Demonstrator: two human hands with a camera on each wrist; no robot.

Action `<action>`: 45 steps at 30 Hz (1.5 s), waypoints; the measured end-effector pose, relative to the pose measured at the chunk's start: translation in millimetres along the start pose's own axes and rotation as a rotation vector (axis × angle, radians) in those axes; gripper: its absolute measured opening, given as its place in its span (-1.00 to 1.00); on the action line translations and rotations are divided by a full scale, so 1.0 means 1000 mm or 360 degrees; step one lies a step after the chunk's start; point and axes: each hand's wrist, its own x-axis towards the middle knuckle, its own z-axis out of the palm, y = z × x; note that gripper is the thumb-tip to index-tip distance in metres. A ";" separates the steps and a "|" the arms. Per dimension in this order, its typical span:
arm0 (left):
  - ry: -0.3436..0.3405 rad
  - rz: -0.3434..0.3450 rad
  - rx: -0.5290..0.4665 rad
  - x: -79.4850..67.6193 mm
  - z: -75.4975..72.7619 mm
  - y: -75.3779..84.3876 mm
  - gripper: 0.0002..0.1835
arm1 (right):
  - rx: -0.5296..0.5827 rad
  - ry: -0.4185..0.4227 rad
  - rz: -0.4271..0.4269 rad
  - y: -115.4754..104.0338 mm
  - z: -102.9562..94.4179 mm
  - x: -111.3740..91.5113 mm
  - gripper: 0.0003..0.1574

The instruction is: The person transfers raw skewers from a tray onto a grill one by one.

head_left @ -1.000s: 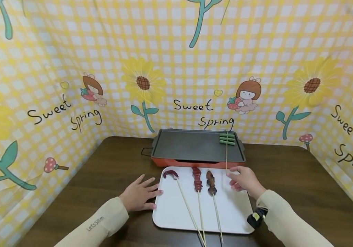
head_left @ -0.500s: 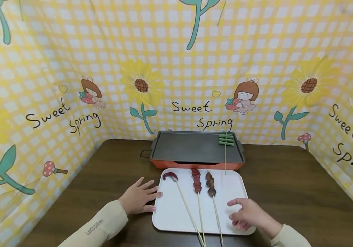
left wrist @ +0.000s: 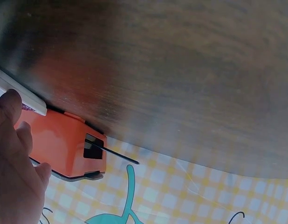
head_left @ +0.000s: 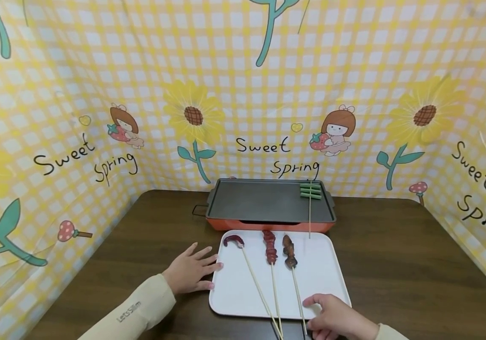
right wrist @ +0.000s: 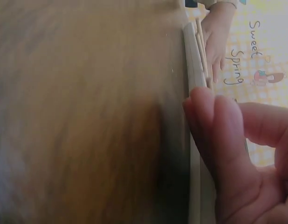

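Note:
A white tray (head_left: 243,288) holds three skewers. A curved dark-red skewer (head_left: 234,240) lies at the left, a red meat skewer (head_left: 270,248) in the middle, and a brown chunky skewer (head_left: 289,252) right of it. Their sticks reach past the tray's front edge. My right hand (head_left: 336,318) is at the front right of the tray, its fingertips right at the brown skewer's stick, with index finger and thumb apart. Flat, with fingers spread, my left hand (head_left: 191,271) rests at the tray's left edge. A green vegetable skewer (head_left: 311,191) lies on the grill's right side.
Behind the tray stands an orange electric grill (head_left: 264,200) with a dark flat plate; a thin wire handle (head_left: 199,210) sticks out at its left. The green skewer's stick overhangs the tray's back edge. A yellow checked cloth (head_left: 243,94) surrounds the brown wooden table (head_left: 140,236).
My right hand has let go of the green skewer's stick and moved toward the front of the tray, then left to the brown skewer's stick. My left hand has stayed in place.

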 end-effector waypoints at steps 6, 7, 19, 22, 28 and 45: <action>0.0005 0.0001 0.0011 0.001 -0.003 0.000 -0.35 | 0.0039 -0.0018 -0.0074 -0.001 0.007 0.002 -0.60; 0.0000 0.0000 0.0012 0.001 -0.003 0.000 -0.35 | 0.0045 -0.0021 -0.0076 -0.001 0.008 0.002 -0.61; 0.0021 -0.0002 0.0003 0.001 -0.002 -0.001 -0.35 | 0.0194 -0.0054 -0.0053 -0.003 0.018 0.011 -0.58; 0.0016 -0.0002 -0.0005 0.002 -0.004 0.000 -0.35 | 0.0142 -0.0081 -0.0028 -0.007 0.021 0.012 -0.66; 0.0021 0.0012 -0.0010 0.004 -0.005 0.001 -0.35 | 0.0202 -0.0140 0.0001 -0.008 0.026 0.014 -0.80; 0.0002 0.0012 -0.0022 0.001 0.000 -0.002 -0.35 | 0.0720 -0.0258 0.0114 -0.012 0.017 0.016 -0.76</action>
